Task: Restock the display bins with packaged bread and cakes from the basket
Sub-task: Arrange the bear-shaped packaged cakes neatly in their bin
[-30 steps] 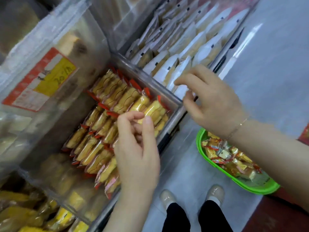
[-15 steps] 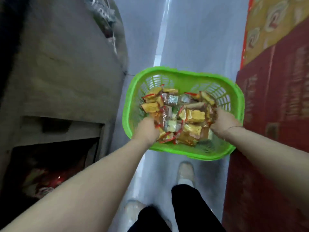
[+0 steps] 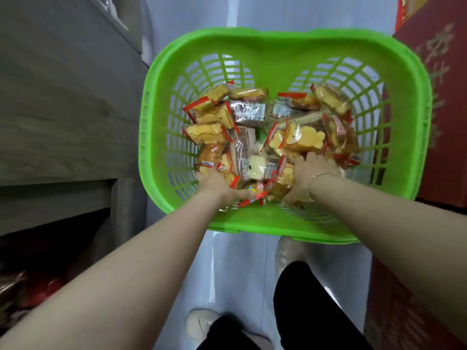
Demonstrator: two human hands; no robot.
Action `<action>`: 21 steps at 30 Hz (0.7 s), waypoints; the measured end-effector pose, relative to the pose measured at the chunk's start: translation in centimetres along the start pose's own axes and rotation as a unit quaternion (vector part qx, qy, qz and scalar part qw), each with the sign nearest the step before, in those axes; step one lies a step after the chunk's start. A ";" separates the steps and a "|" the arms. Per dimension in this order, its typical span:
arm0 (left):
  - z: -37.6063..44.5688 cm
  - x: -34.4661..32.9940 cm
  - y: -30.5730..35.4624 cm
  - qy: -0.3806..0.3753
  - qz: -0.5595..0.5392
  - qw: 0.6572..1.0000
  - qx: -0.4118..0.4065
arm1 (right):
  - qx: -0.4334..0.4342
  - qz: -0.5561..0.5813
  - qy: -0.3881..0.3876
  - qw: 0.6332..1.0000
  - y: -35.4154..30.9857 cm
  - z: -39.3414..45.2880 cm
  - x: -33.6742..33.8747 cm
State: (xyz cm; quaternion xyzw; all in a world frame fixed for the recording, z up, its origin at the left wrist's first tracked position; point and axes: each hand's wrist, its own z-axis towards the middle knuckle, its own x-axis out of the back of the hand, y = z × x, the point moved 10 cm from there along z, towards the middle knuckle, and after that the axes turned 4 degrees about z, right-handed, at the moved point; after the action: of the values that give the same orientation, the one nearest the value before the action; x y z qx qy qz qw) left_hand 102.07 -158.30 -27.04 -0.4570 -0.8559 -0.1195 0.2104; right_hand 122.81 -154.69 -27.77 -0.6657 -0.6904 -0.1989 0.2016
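Observation:
A bright green plastic basket stands on the pale floor in front of me, partly filled with packaged cakes in clear wrappers with red ends. Both my hands are down in the near side of the pile. My left hand grips packets at the near left, its thumb lying along a wrapper. My right hand, with a thin bracelet on the wrist, has its fingers curled into the packets at the near right. The fingertips of both hands are hidden among the wrappers. The display bins are out of view.
The grey side of the shelf unit rises close on the left, with a dark lower opening holding red packages. Red cartons stand hard against the basket's right side. My shoes stand on the narrow pale aisle floor.
My view swung down from the bins to the basket. Both hands left the bin, reached into the basket and sank deeper into the near packets; the basket now looks much closer.

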 end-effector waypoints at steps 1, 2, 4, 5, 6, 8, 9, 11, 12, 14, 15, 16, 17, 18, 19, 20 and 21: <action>0.2 0.4 -0.3 -0.004 0.004 1.000 -0.006 | -0.001 -0.003 0.003 1.000 0.4 -0.1 0.2; 0.3 0.8 -0.3 -0.006 0.011 1.000 -0.015 | 0.004 -0.002 0.010 1.000 0.6 -0.2 0.5; -0.2 1.6 0.0 -0.014 0.018 0.999 -0.039 | 0.024 0.034 0.015 0.999 1.0 -0.6 0.7; -0.6 2.2 0.2 -0.015 0.017 0.999 -0.046 | 0.034 0.079 0.010 0.996 1.1 -0.8 0.8; -1.1 2.9 0.4 -0.013 0.012 0.999 -0.051 | 0.039 0.133 0.004 0.990 1.3 -1.1 1.0; -2.2 4.8 1.0 -0.005 -0.026 0.998 -0.063 | 0.034 0.239 0.009 0.970 2.0 -2.0 1.9; -3.1 5.8 1.3 -0.002 -0.063 0.995 -0.071 | 0.028 0.294 0.019 0.955 2.4 -2.5 2.6; -5.1 7.5 1.7 -0.010 -0.183 0.979 -0.085 | 0.013 0.433 0.049 0.900 3.0 -4.0 4.4; -6.3 8.1 1.8 -0.023 -0.254 0.963 -0.085 | 0.008 0.522 0.050 0.852 3.1 -4.9 5.2; -9.4 9.5 2.1 -0.047 -0.366 0.924 -0.095 | 0.012 0.718 -0.018 0.696 1.5 -7.6 6.8; -11.0 10.4 2.3 -0.048 -0.398 0.910 -0.106 | 0.016 0.793 -0.072 0.605 0.0 -9.4 7.7; -13.0 11.7 2.6 -0.044 -0.421 0.897 -0.122 | 0.025 0.841 -0.106 0.530 -1.3 -11.4 9.2; -15.1 13.0 3.0 -0.036 -0.441 0.886 -0.140 | 0.038 0.868 -0.115 0.482 -2.3 -13.4 11.0; -17.5 14.5 3.3 -0.030 -0.460 0.873 -0.159 | 0.055 0.883 -0.113 0.452 -3.2 -15.4 13.1; -20.0 16.0 3.5 -0.023 -0.475 0.861 -0.181 | 0.072 0.892 -0.108 0.433 -4.2 -17.7 15.3; -22.7 17.6 3.7 -0.014 -0.485 0.850 -0.206 | 0.087 0.897 -0.100 0.421 -5.3 -20.1 17.3; -25.4 19.2 3.8 -0.003 -0.485 0.844 -0.229 | 0.101 0.898 -0.088 0.418 -6.4 -22.5 19.4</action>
State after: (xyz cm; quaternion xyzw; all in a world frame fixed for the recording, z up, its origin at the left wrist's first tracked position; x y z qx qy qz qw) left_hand 102.14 -152.28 4.47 -0.0189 -0.9173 -0.3977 0.0127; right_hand 116.09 -150.87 1.61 -0.8958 0.2713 0.2263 0.2699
